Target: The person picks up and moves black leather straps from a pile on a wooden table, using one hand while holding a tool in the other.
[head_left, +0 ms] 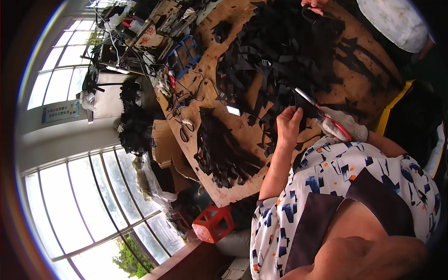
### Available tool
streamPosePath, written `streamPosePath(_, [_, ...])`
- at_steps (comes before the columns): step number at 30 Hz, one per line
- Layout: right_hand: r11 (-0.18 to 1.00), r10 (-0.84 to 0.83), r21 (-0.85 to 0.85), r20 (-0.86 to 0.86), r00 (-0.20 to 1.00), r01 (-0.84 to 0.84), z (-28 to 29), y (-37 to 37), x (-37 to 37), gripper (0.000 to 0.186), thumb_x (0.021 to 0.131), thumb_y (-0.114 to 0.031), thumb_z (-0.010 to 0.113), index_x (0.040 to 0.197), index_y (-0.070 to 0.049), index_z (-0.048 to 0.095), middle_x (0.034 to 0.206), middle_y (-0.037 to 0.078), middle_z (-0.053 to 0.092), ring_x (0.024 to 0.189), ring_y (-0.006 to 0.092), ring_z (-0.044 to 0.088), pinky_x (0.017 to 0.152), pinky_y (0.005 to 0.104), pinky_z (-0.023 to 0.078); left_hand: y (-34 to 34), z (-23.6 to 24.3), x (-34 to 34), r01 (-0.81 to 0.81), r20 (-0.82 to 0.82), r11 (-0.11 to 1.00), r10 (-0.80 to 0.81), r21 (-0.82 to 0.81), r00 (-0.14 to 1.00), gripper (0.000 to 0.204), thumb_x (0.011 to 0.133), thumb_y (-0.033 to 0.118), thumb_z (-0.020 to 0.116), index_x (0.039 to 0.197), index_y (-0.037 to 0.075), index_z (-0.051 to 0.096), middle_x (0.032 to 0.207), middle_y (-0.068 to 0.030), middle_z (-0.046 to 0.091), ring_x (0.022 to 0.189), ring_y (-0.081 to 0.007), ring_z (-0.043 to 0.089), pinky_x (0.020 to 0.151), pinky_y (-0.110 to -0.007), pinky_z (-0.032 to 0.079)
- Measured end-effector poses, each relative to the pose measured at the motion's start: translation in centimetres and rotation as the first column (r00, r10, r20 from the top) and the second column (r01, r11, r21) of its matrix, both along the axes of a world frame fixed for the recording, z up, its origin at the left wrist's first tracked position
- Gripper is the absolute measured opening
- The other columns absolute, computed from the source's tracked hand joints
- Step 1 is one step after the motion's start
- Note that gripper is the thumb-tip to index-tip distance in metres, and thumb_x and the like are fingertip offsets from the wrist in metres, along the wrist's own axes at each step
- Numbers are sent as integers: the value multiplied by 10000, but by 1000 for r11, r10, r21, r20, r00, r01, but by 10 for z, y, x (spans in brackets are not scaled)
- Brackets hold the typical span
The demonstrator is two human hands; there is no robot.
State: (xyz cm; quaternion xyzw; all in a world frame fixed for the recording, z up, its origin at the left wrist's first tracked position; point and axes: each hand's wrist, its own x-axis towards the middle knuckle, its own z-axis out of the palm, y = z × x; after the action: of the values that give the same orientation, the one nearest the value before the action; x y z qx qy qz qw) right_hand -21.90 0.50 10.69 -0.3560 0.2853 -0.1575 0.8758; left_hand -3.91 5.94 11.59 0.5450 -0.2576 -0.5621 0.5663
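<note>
My left hand (288, 125) is closed, thumb and fingers pinching the edge of a black fabric piece (303, 113). My right hand (347, 127), in a pale knitted glove, is closed around the red handles of a pair of scissors (306, 97). Their silvery blades point away and to the left, just above and right of my left hand. Whether the blades touch the fabric I cannot tell. Beyond my hands, a big heap of black fabric strips (261, 58) covers much of the wooden table (252, 133).
A bundle of black strips (217, 149) lies on the near left, by a small bright-faced device (233, 110) with a cord. A blue frame (185, 55) and cables stand farther left. A red stool (214, 223) is beside the table. Another person's hand (316, 5) touches the heap's far side.
</note>
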Motion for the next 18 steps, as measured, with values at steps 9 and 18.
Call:
streamPosePath(9, [986,21,-159,-125,992,-41,-6,10,4,338,891,-304,489,1154,-100,432,615,-22,446,448,60,406,391,204,353,12,-12,13,142,-27,989,-140,46,990,158,860,90,522,850,-55,583,704,-82,606,562,-114,540,523,-220,441])
streamPosePath(18, [908,-235,369,64,970,196,-3,5,-1,264,914,-296,451,1029,-58,447,592,3,492,400,93,457,355,222,382,16,-11,9,167,-70,984,-163,64,984,102,826,32,504,879,-22,572,790,-69,609,616,-99,548,544,-212,432])
